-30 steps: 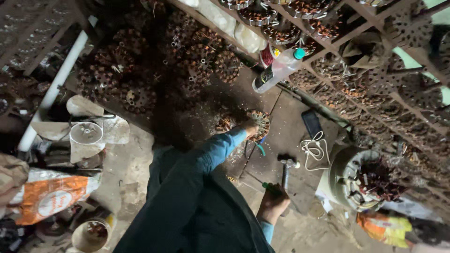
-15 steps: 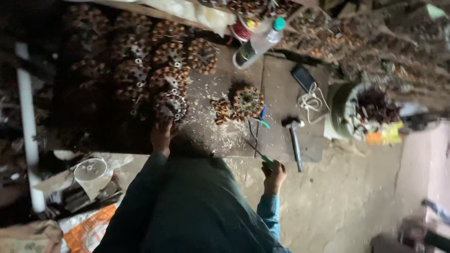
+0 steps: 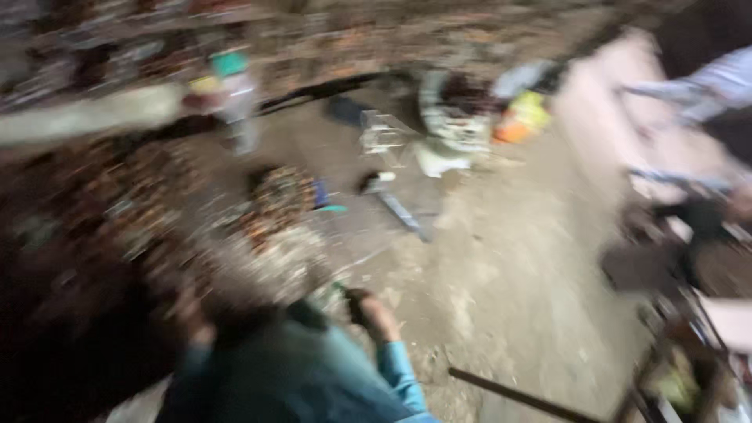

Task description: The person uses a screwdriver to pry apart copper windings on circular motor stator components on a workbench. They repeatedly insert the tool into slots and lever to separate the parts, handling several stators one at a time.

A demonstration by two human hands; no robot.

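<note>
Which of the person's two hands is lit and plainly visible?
The right hand, above the blue sleeve on the pale floor; the left hand is lost in dark blur.

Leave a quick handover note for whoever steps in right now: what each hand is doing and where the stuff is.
The picture is badly motion-blurred, so details are uncertain.
Right hand: low on the floor by the knee, closed in a grip on something small and dark; what it is cannot be told.
Left hand: barely visible in shadow; grip unclear.
Round coil piece sits on the floor ahead, hammer lying to its right, apart from both hands.
Plastic bottle stands further back.
Done and left: cannot be judged.
</note>
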